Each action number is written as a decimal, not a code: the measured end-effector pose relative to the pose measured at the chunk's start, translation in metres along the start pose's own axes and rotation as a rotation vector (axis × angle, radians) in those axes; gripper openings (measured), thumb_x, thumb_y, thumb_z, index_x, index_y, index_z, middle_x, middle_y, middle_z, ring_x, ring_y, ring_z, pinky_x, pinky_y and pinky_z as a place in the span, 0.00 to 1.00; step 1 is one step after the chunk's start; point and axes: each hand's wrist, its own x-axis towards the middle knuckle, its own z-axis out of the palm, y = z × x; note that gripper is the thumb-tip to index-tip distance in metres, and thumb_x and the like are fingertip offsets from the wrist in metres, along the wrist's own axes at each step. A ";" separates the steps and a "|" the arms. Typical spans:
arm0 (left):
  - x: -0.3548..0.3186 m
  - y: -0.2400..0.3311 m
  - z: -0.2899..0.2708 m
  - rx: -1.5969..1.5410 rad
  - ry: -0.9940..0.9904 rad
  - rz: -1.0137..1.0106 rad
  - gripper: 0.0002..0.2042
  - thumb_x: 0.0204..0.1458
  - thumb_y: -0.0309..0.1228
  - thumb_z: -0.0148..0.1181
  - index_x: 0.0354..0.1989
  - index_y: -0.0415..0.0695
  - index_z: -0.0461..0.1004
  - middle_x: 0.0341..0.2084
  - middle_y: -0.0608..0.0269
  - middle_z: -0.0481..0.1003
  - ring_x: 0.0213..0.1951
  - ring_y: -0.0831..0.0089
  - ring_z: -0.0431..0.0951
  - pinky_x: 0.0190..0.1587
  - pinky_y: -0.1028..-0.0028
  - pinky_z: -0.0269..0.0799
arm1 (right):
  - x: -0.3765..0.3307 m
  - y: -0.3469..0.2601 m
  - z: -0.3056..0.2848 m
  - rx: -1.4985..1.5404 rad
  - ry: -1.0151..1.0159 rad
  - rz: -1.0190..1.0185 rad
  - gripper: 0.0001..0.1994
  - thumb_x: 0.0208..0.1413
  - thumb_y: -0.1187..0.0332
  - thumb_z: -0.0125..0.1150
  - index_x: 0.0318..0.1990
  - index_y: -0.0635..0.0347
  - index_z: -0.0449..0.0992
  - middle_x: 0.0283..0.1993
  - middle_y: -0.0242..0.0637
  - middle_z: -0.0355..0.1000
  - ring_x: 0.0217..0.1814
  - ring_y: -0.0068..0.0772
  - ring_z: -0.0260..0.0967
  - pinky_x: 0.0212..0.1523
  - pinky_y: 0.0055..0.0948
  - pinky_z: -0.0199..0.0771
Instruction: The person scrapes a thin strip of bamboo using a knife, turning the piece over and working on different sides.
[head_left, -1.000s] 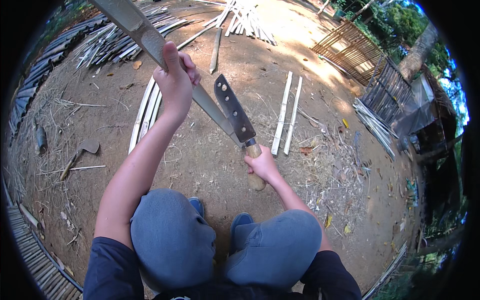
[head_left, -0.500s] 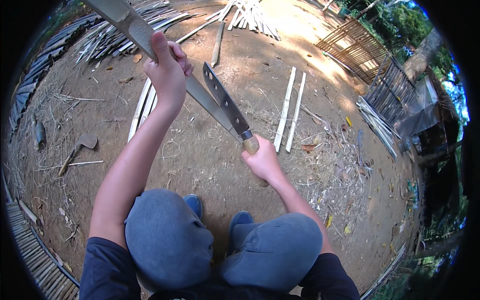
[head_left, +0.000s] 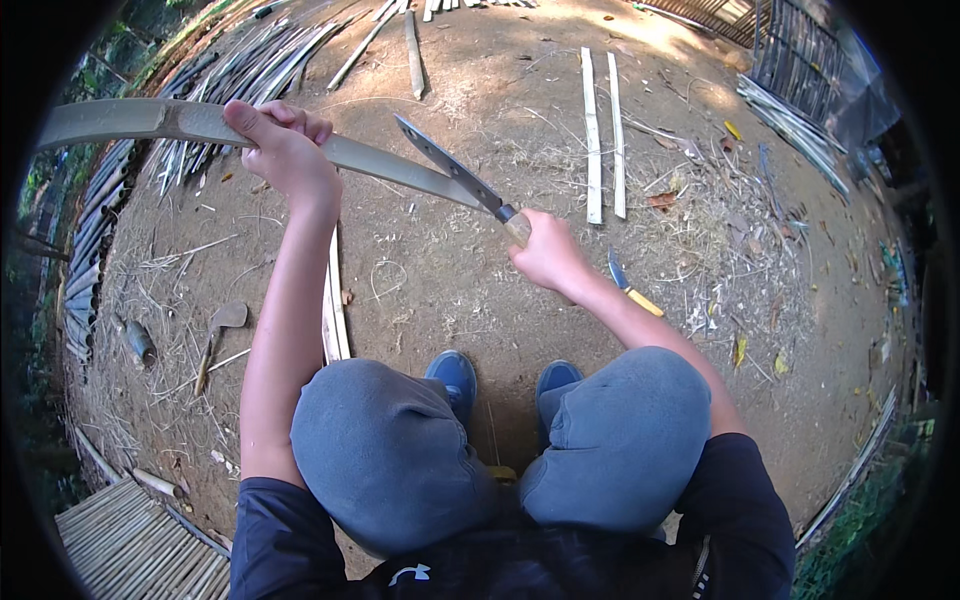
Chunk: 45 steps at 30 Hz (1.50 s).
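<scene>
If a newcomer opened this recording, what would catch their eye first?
Probably the long, greyish-green bamboo strip, held in the left grip and sweeping toward the upper left. Next, the dark metal knife with a wooden handle, in the right grip, overlapping the strip's right end. A small yellow-handled knife lies on brown dirt, right of centre.

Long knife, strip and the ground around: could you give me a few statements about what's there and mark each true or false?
1. The right hand grips the long knife by its handle. True.
2. Only the right hand holds something. False: the left hand grips a long strip.
3. A yellow-handled knife lies on the ground. True.
4. Bare feet are in view. False: blue shoes are.
5. Two pale strips lie side by side beyond the right hand. True.
</scene>
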 end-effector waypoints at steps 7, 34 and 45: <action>-0.004 0.002 0.004 0.041 0.029 -0.011 0.33 0.58 0.69 0.39 0.24 0.47 0.56 0.15 0.72 0.51 0.18 0.76 0.51 0.24 0.72 0.53 | -0.001 0.012 0.004 -0.062 0.032 -0.075 0.15 0.51 0.74 0.62 0.48 0.65 0.75 0.26 0.46 0.77 0.26 0.41 0.78 0.30 0.39 0.77; -0.009 0.004 0.018 0.077 0.080 0.000 0.34 0.58 0.71 0.35 0.21 0.49 0.58 0.14 0.72 0.53 0.16 0.76 0.54 0.21 0.73 0.57 | 0.022 0.076 0.020 -0.147 0.060 -0.138 0.17 0.48 0.84 0.54 0.48 0.75 0.71 0.29 0.48 0.76 0.26 0.37 0.76 0.19 0.32 0.76; -0.002 0.002 0.009 0.071 0.003 0.009 0.36 0.55 0.73 0.35 0.20 0.49 0.59 0.13 0.71 0.55 0.15 0.76 0.57 0.22 0.72 0.62 | 0.027 0.074 0.014 -0.073 -0.067 -0.010 0.17 0.51 0.78 0.59 0.49 0.72 0.72 0.34 0.53 0.77 0.32 0.41 0.78 0.27 0.36 0.79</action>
